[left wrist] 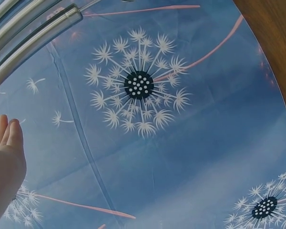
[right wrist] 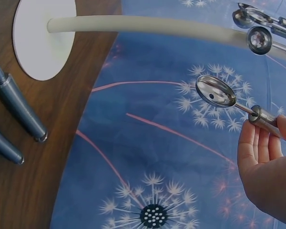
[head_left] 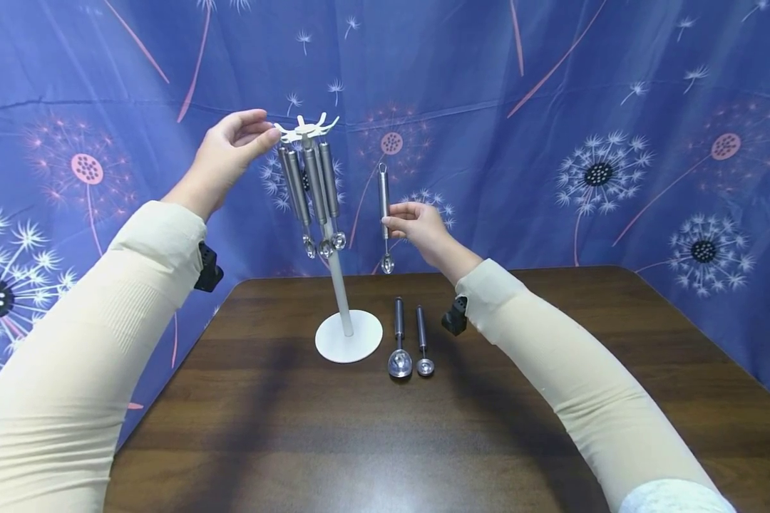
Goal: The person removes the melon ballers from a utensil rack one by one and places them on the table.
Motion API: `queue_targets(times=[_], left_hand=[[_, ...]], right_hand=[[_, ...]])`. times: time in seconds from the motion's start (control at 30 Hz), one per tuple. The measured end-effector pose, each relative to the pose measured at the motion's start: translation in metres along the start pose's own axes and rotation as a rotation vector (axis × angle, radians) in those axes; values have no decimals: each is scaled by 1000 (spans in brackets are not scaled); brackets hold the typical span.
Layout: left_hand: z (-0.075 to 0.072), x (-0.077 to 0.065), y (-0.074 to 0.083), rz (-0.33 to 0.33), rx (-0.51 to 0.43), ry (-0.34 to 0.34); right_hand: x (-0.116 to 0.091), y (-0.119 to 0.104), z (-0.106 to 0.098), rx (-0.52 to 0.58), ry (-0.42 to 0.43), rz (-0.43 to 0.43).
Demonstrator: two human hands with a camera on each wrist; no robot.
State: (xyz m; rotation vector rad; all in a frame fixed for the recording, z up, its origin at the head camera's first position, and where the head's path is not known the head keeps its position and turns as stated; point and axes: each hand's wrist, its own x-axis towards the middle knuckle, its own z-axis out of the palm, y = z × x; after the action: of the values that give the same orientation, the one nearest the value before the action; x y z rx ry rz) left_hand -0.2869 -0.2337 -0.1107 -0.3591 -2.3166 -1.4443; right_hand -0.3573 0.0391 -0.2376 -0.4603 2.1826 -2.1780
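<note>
A white rack with curved hooks crowns a pole on a round base. Several steel-handled scoops hang from it. My left hand is at the hooks' left side, thumb and fingers pinching a hook's end; in the left wrist view only part of this hand shows, below the handles. To the right of the rack, my right hand holds a melon baller upright by its handle, hanging loop up, bowl down. Its small oval bowl has a hole.
Two more steel scoops lie on the brown wooden table, right of the base: a larger one and a smaller one. Behind the table hangs a blue curtain with dandelion prints.
</note>
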Motion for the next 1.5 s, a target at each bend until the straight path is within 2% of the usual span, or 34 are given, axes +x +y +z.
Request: queue_targets(times=[0.2,0.53,0.67,0.93,1.23,1.5], left_hand=[[1,3,0,1,45,-53],[2,3,2,-32,116,-80],[1,1,0,-26,146,-73],[-4,-1,-3,12,129,-31],[-4,-2,-4,-2,91,-35],[-3,-2,-1,24,43,-60]], right_hand=[[0,8,-2,13,5,12],[-2,15,-7,-37,0,44],[-5,19,-9,-40,1,67],[-7,27,-15,-35,20,86],[-10,41,-26,-52,28,119],[-16,57,-38,-46,44,198]])
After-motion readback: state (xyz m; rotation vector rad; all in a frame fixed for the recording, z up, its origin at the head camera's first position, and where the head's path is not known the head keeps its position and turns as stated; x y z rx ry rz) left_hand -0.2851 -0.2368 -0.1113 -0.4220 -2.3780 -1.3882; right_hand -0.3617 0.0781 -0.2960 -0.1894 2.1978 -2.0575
